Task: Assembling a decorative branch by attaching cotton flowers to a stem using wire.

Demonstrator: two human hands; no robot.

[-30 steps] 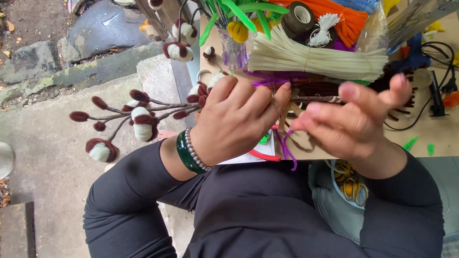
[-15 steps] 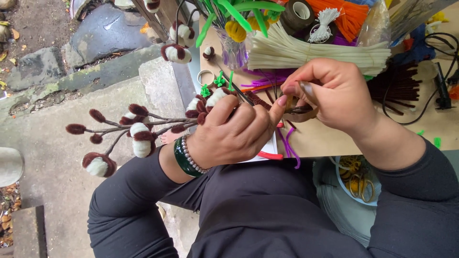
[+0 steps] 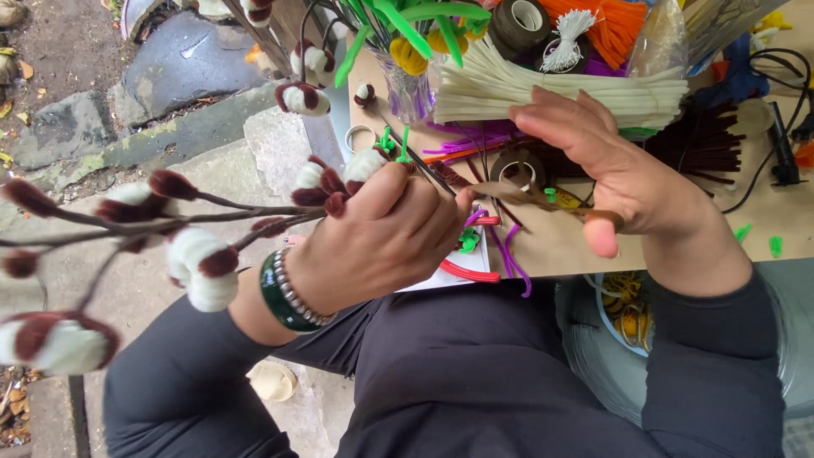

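My left hand [image 3: 386,237] is closed around the stems of a brown branch bundle [image 3: 170,220] whose twigs end in white-and-maroon fuzzy buds and spread out to the left. My right hand [image 3: 623,170] is to its right, above the work board, pulling a strip of brown floral tape [image 3: 543,200] that runs from the stems across to its thumb and fingers. A green bead bracelet sits on my left wrist.
The wooden board [image 3: 560,242] carries white pipe cleaners [image 3: 551,89], dark brown ones [image 3: 704,144], orange ones, tape rolls [image 3: 519,19], a vase with green stems [image 3: 407,85] and black cables [image 3: 780,127]. Stone paving lies at left. A bowl [image 3: 623,309] sits below the board.
My right hand has drawn away to the right, stretching the brown tape out from the stems. The branch bundle has swung lower and nearer the camera.
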